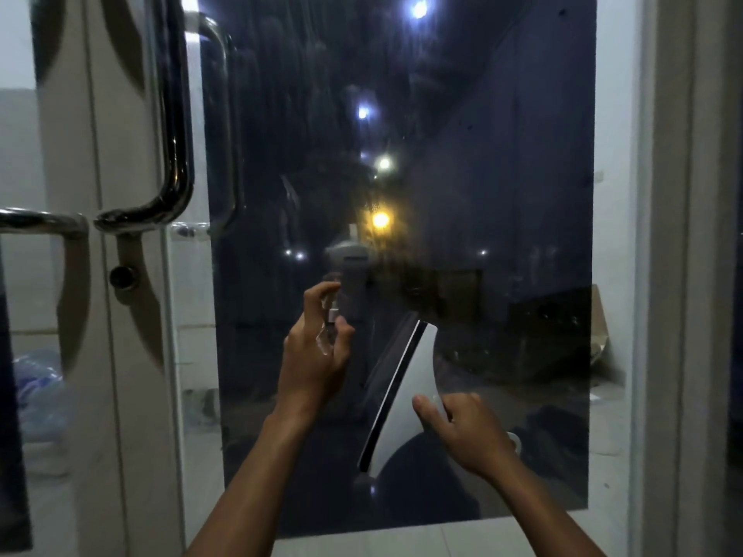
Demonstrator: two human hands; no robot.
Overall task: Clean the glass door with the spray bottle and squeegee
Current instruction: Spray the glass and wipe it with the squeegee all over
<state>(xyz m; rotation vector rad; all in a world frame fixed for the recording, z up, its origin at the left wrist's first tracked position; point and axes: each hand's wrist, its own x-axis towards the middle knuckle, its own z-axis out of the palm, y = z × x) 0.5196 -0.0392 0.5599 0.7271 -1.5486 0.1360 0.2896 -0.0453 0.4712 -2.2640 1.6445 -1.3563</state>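
Observation:
The glass door [462, 154] fills the middle of the head view, with a dark tinted panel showing night lights and faint streaks. My left hand [315, 355] grips a small clear spray bottle [327, 333] upright, the forefinger curled over its nozzle, close to the glass. My right hand [466, 432] grips the handle of a white squeegee [416, 379]. Its black rubber blade runs diagonally from upper right to lower left, tilted near the glass. Whether the blade touches the pane I cannot tell.
A chrome pull handle [177, 126] curves down the door's left edge, beside a second handle [44, 223] on the neighbouring door. A round lock [122, 275] sits below them. A white door frame [679, 275] bounds the right side. Pale floor tiles show below.

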